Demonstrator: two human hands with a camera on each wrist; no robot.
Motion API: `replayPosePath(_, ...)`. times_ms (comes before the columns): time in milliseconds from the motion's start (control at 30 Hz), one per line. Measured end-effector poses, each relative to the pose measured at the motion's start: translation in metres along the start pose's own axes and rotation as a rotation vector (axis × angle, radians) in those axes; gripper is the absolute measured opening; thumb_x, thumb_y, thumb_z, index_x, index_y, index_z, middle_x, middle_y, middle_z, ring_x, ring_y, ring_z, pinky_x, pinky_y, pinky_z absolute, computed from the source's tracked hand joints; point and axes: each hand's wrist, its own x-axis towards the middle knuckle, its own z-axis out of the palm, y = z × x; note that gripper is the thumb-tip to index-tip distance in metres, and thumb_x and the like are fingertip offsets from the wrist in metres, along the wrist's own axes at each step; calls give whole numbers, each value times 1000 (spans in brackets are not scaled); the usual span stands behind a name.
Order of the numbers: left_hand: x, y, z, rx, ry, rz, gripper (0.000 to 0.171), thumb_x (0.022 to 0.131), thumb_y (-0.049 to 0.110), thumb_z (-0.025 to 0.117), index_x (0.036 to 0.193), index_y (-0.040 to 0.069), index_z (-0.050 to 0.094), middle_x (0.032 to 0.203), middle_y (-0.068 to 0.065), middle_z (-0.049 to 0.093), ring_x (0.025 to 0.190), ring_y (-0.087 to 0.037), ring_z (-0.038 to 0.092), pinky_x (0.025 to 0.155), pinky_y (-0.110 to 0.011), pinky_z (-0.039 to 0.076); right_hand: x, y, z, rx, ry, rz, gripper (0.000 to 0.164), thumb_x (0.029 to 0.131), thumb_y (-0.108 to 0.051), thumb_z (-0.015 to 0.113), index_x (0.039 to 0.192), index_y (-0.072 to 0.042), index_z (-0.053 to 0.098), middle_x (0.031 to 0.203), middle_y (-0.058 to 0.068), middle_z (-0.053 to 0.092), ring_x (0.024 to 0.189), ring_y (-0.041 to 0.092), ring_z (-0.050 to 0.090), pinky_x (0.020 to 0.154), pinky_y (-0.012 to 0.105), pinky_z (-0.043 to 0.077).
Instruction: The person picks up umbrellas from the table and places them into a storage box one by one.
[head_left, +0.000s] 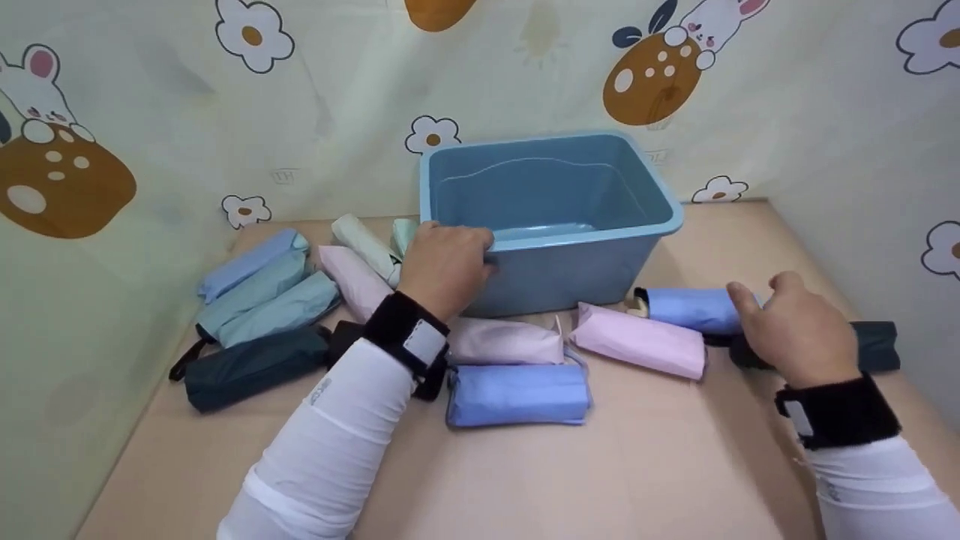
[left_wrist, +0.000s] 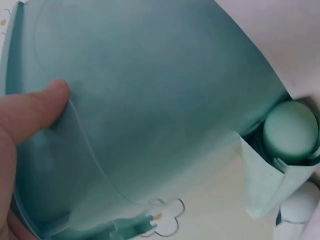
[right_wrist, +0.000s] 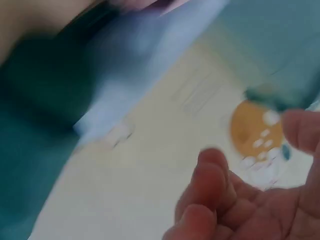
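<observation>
Blue plastic forms the storage bin (head_left: 574,274) standing on the worktop (head_left: 615,469); the left hand (head_left: 448,268) clamps its fingers on the near rim (head_left: 585,238), presumably to steady it. The right hand (head_left: 804,330), fingers apart, hangs near a folded blue umbrella (head_left: 691,309) laid beside the bin, likely for easy reach.

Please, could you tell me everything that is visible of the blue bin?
The blue bin looks like smooth plastic, rectangular, with rounded corners, a protruding rim and a wavy line along its walls. It stands upright, open-topped, on the table, nothing visible inside. The left hand grips its rim near the front left corner.
</observation>
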Motion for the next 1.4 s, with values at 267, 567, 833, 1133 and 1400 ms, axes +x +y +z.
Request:
replayPosePath(267,5,-1,0,51,-30,-27,32,91,43,81,93,12,76,91,-5,80,86,-26,75,84,-46,50,11,54,-1,-208,-252,90,117,100,-80,17,138,30,32,125,51,49,91,52,63,70,64,53)
replayPosePath(567,13,-2,-1,94,-38,-29,40,83,48,85,91,10,76,86,-8,79,82,-28,74,80,-48,51,17,53,7,-215,-300,60,111,100,-80,21,147,20,35,132,52,49,98,56,61,77,68,51)
replayPosePath(833,19,-10,-3,85,-90,-5,43,83,52,85,89,11,74,82,-3,76,79,-26,72,79,-45,51,28,59,10,-134,-322,-22,85,105,-50,38,157,16,21,140,51,44,101,57,61,83,66,52)
replayPosePath(1133,19,-8,-2,81,-76,-20,38,84,47,83,85,11,73,82,-5,76,79,-27,72,80,-47,52,31,61,19,-49,-223,8,83,91,-23,61,156,11,23,123,57,42,92,56,53,64,50,50)
replayPosePath(1400,19,-7,-2,98,-62,-10,36,83,45,81,78,12,68,73,-3,72,73,-26,69,76,-47,52,27,61,14,25,-167,53,68,97,-14,44,157,6,19,121,59,31,79,50,56,59,47,48)
